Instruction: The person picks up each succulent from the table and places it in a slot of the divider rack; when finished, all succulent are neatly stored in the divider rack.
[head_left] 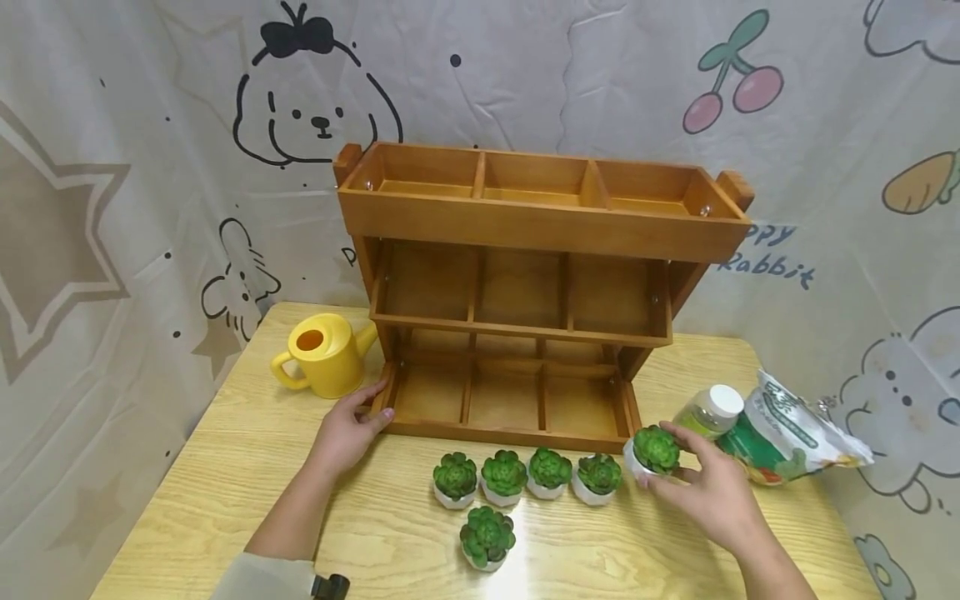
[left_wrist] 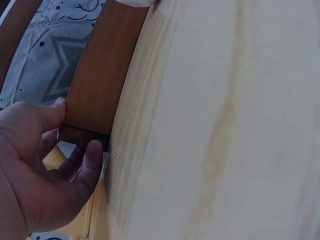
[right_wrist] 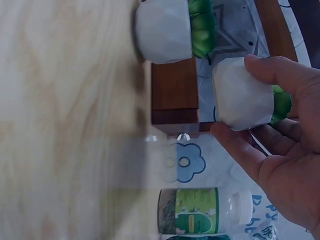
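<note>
A brown wooden three-tier plant stand (head_left: pixel 540 218) stands at the back of the table, its tiers split into compartments. My left hand (head_left: pixel 347 435) grips the front left corner of its bottom tier; in the left wrist view, thumb and fingers span the end of the front board (left_wrist: pixel 100 75). My right hand (head_left: pixel 708 492) holds a potted succulent (head_left: pixel 655 450) near the tier's front right corner. Seen from the right wrist, the white faceted pot (right_wrist: pixel 242 95) is pinched between thumb and fingers, off the table. Several potted succulents (head_left: pixel 505 475) line up before the stand, with another one (head_left: pixel 487 540) nearer me.
A yellow watering can (head_left: pixel 330 357) is left of the stand. To the right are a white-capped jar (head_left: pixel 711 410) with a green label and a green-and-white bag (head_left: pixel 783 433). Behind everything hangs a printed cloth (head_left: pixel 510 75).
</note>
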